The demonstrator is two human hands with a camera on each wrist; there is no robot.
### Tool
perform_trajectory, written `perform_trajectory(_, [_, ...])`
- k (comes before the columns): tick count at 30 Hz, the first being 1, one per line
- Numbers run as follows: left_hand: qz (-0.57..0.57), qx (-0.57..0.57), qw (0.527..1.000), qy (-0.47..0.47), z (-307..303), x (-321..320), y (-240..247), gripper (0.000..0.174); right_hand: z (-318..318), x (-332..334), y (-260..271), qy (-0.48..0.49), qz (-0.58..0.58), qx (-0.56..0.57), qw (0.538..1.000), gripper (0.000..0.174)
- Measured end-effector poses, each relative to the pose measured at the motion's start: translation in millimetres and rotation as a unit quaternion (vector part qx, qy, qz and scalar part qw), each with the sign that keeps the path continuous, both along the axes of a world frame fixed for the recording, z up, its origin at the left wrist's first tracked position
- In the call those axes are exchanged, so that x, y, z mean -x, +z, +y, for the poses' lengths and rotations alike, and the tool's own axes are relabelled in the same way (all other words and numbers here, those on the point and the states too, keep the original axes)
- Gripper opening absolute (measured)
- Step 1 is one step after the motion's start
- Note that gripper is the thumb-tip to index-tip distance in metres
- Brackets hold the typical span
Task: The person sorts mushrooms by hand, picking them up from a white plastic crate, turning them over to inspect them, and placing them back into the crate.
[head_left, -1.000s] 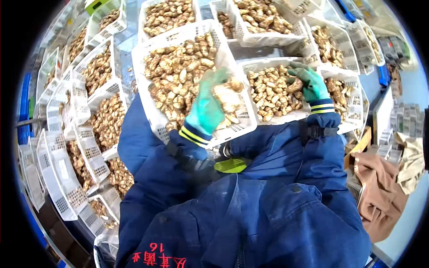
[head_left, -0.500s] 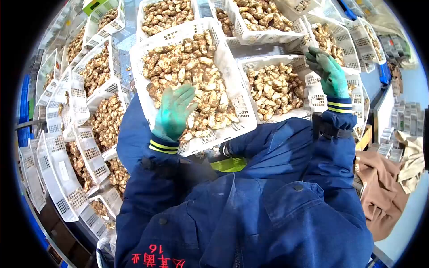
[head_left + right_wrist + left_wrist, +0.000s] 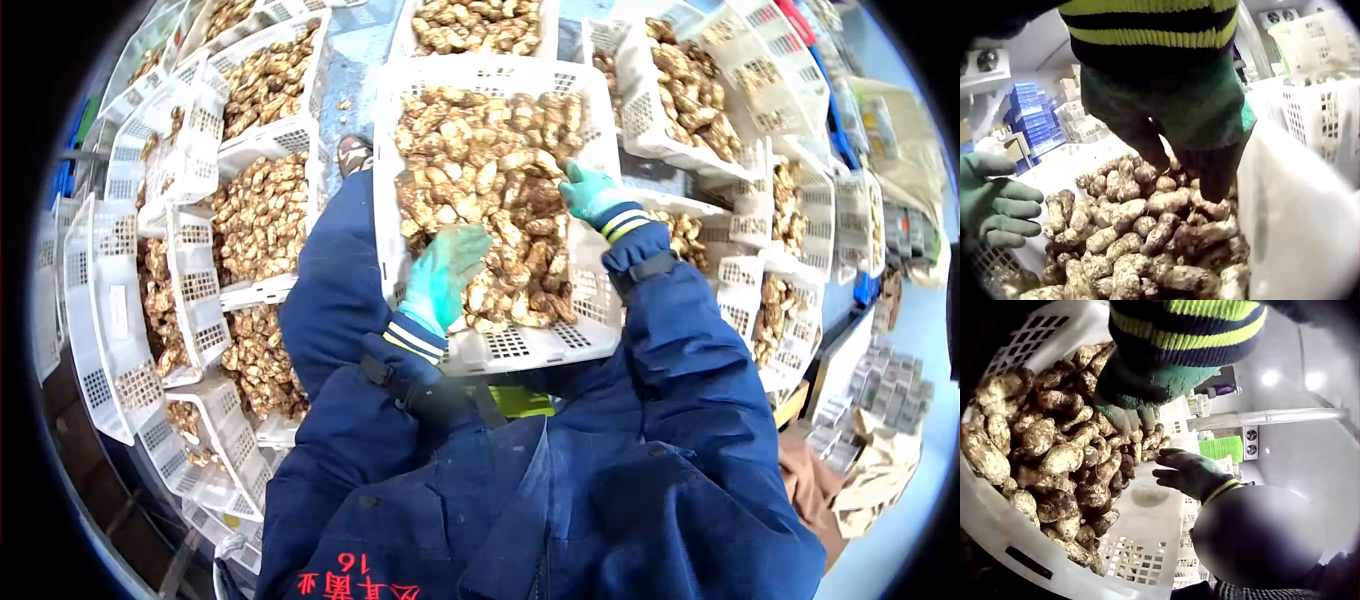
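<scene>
Brown and cream mushrooms fill a white perforated crate in front of the person. The left hand, in a green glove, is over the near left part of the pile with its fingers straight and holds nothing. At the crate's right side, the gloved right hand has its fingers pointing at the pile. In the right wrist view the right hand reaches its fingers down to the mushrooms; whether it grips one cannot be told. The left hand shows above the mushrooms in the left wrist view.
More white crates of mushrooms stand at the left, behind and to the right. Another filled crate is partly hidden beside the right forearm. Brown cloth lies at the lower right, by grey stacked boxes.
The head view has turned toward the right. The right hand has moved from the right-hand crate to the central one, whose mushrooms now reach its right side. The left hand stays over the central crate.
</scene>
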State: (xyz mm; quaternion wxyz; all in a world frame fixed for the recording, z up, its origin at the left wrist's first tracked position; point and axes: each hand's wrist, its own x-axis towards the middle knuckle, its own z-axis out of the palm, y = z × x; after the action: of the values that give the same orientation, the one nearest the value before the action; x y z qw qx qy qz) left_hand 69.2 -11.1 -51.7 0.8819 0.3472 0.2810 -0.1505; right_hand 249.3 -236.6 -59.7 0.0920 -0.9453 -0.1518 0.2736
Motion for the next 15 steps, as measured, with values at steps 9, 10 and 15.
perform_trajectory(9, [-0.022, -0.031, 0.999, -0.038, -1, -2, 4, 0.047, 48, -18, -53, -0.019, -0.059, 0.12, 0.991, 0.046])
perform_trajectory(10, [-0.034, -0.039, 0.998, -0.039, 0, -2, 7, 0.045, 42, -21, -56, -0.024, -0.034, 0.122, 0.992, 0.044])
perform_trajectory(15, [0.005, 0.029, 0.999, 0.021, -10, -7, 18, 0.056, 29, 14, 8, -0.012, 0.112, -0.148, 0.982, 0.037])
